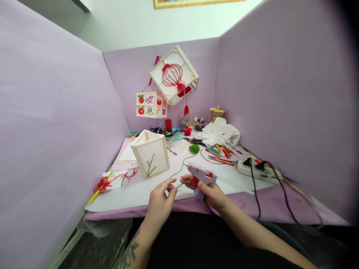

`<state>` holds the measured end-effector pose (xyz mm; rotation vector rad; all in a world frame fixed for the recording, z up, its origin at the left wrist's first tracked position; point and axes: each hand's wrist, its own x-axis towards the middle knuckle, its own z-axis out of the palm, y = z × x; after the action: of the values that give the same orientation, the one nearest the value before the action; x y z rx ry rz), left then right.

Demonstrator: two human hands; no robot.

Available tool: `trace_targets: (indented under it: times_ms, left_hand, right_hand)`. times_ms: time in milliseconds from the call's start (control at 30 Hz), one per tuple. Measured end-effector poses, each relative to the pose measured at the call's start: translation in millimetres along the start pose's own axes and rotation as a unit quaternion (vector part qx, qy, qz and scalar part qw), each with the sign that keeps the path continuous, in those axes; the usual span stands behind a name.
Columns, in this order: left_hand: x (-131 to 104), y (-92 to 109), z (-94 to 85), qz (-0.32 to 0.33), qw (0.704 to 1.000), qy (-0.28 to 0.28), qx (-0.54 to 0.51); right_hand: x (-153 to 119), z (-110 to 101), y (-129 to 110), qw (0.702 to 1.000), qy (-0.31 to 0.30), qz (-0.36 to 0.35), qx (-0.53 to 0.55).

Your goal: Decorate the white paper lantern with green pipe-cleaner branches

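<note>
My right hand (214, 194) is wrapped round a lilac hot glue gun (200, 173), whose nozzle points left. Its fingertips also meet a thin green yarn (177, 172), which runs from a green yarn ball (194, 149). Beside it my left hand (162, 196) has its thumb and fingers curled together at the yarn, seemingly pinching it; the exact contact is small. Just beyond my left hand stands a white-panelled wooden lantern frame (154, 158), slightly tilted, with a green branch shape (151, 166) on its front panel.
A power strip (258, 171) with black cords lies at right, near orange scissors (224, 160) and markers. White cloth (220, 132) is heaped behind. Decorated lanterns (172, 76) hang at the back. Red yarn scraps (102, 185) lie at left. Lilac partitions (280, 93) enclose the table.
</note>
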<state>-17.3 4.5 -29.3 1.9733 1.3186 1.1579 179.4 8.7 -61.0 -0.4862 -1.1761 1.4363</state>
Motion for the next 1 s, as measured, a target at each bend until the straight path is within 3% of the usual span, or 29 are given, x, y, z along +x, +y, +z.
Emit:
trace_targets:
  times_ms: [100, 167, 233, 333, 433, 567, 633, 733, 767, 867, 1000]
  left_hand:
    - [8, 1, 4.1, -0.019, 0.998, -0.051, -0.011]
    - [21, 3, 7.4, -0.059, 0.992, -0.072, -0.083]
    - [40, 3, 12.6, -0.140, 0.959, -0.092, -0.227]
    - [68, -5, 24.6, -0.187, 0.925, -0.132, -0.302]
    - [83, -17, 35.7, -0.237, 0.884, -0.167, -0.367]
    - [84, -27, 37.9, -0.266, 0.842, -0.173, -0.437]
    - [82, -29, 35.7, -0.270, 0.829, -0.168, -0.460]
    - [80, -31, 33.6, -0.275, 0.819, -0.155, -0.480]
    - [80, -32, 33.5, -0.276, 0.818, -0.150, -0.482]
    - [79, -35, 34.7, -0.271, 0.820, -0.141, -0.483]
    - [78, -38, 37.7, -0.248, 0.836, -0.130, -0.473]
  right_hand:
    - [8, -9, -15, 0.997, -0.013, -0.015, -0.080]
    - [22, -13, -28, 0.993, -0.021, -0.025, -0.115]
    - [42, -18, -37, 0.991, -0.013, -0.043, -0.127]
    - [70, -29, -37, 0.987, 0.069, -0.016, -0.143]
    - [80, -48, -29, 0.951, 0.203, 0.039, -0.228]
    - [58, -72, -30, 0.878, 0.252, 0.048, -0.404]
    - [44, -79, -37, 0.809, 0.218, 0.057, -0.544]
    - [30, -83, -42, 0.666, 0.079, 0.095, -0.735]
    - [27, -85, -42, 0.638, 0.036, 0.105, -0.762]
    - [22, -91, -40, 0.603, -0.036, 0.108, -0.790]
    - [20, -88, -46, 0.602, -0.053, 0.110, -0.789]
